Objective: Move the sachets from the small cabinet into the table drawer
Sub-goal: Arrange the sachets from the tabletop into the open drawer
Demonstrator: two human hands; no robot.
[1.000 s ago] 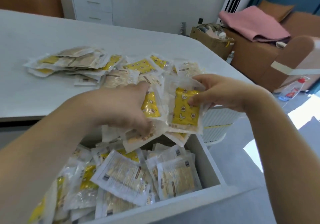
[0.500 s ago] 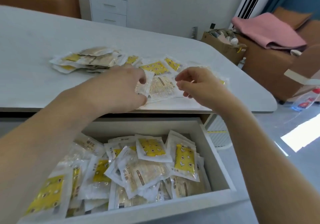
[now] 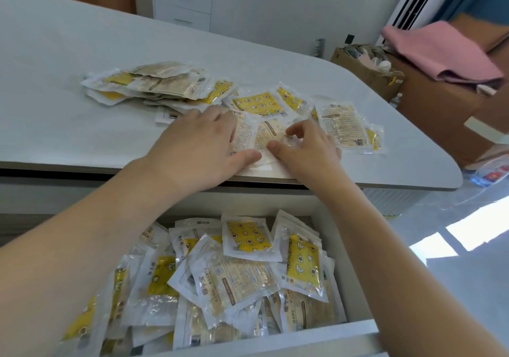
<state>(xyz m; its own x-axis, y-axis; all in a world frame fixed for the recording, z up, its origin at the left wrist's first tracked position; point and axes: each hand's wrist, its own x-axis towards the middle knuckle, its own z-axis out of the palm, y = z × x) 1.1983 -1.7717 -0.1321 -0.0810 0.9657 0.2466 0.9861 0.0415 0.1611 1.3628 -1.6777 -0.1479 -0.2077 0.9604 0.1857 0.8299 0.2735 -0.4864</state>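
Note:
Several clear sachets with yellow or beige contents lie spread on the white table [image 3: 55,86]; one pile [image 3: 154,86] is at the left, looser ones [image 3: 341,125] at the right. Below the table edge the open white drawer [image 3: 344,332] is full of sachets [image 3: 242,271]. My left hand [image 3: 201,147] lies flat on sachets near the table's front edge, thumb stretched toward the right hand. My right hand [image 3: 305,147] pinches a beige sachet [image 3: 268,136] between thumb and curled fingers. The two hands almost touch.
A white small cabinet [image 3: 183,1] with drawers stands against the far wall. A cardboard box [image 3: 366,67] of clutter and a brown seat with a pink cloth [image 3: 440,50] are at the right. The table's rounded corner [image 3: 451,180] is near my right arm.
One second ago both hands held sachets above the drawer; those now lie in the drawer. The hands then moved up to the table and have settled on the sachets near its front edge.

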